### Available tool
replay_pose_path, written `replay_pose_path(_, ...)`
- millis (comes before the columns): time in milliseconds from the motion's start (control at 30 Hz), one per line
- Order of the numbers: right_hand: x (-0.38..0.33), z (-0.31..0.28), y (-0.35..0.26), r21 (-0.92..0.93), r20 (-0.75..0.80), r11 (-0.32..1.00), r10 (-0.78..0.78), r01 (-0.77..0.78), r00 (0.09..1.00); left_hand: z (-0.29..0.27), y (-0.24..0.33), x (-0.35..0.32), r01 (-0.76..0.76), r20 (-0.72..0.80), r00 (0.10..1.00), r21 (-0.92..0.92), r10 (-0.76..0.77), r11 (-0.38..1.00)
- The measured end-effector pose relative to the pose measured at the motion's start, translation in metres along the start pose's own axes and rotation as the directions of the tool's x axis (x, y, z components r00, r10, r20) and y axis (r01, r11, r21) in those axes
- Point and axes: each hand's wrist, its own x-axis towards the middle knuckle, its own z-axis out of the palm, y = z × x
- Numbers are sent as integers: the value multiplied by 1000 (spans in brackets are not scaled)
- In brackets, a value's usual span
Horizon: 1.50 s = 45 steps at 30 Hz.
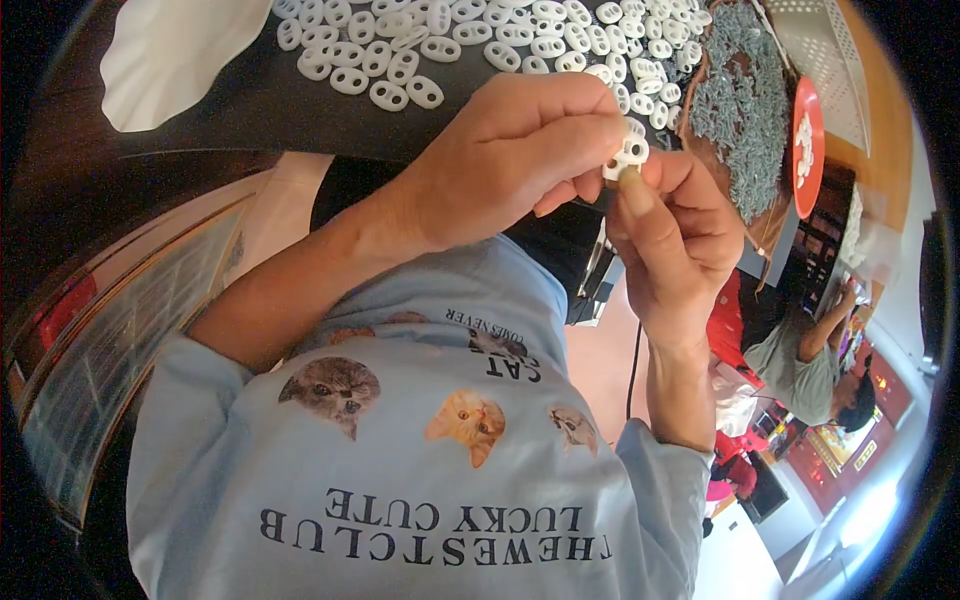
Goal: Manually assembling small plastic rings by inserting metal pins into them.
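In front of my chest, both hands meet at a small white plastic two-hole cord lock (632, 150). My left hand (530, 145) is closed, its thumb and forefinger pinching the upper left side of the piece. From below, the thumb and bent fingers of my right hand (675, 225) press on its lower end. Fingertips hide part of the cord lock, so I cannot tell whether it is one piece or two fitted together. Just beyond my hands, many loose white oval cord locks (403, 67) lie spread over the dark tabletop (250, 115).
Right of the pile is a brown-edged tray holding a heap of small grey metal springs (740, 110). A red plate (808, 110) with small white parts stands beyond it, near a white perforated basket (825, 60). At the far left sits a white wavy-edged dish (175, 60). Another person (805, 375) works at far right.
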Motion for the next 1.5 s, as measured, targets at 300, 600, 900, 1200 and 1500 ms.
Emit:
replay_pose_path(300, -8, 14, 9, 30, -133, 999, 19, -15, 991, 4, -5, -4, -57, -93, 993, 95, 66, 994)
replay_pose_path(600, -8, 19, 14, 67, -152, 997, -18, 28, 988, 5, -6, -3, -82, -87, 992, 136, 94, 987)
replay_pose_path(900, -5, 16, 7, 68, -101, 997, 34, -27, 994, 1, 0, -1, -26, -41, 999, 116, 31, 993)
replay_pose_path(1200, -6, -1, 1, -230, -21, 973, 31, -35, 999, -1, 7, 1, 16, 32, 999, 10, -17, 1000)
replay_pose_path(1500, 24, -8, -6, -829, 447, 133, -424, 543, 787, -3, 9, 1, 84, 39, 996, 1, -84, 996)
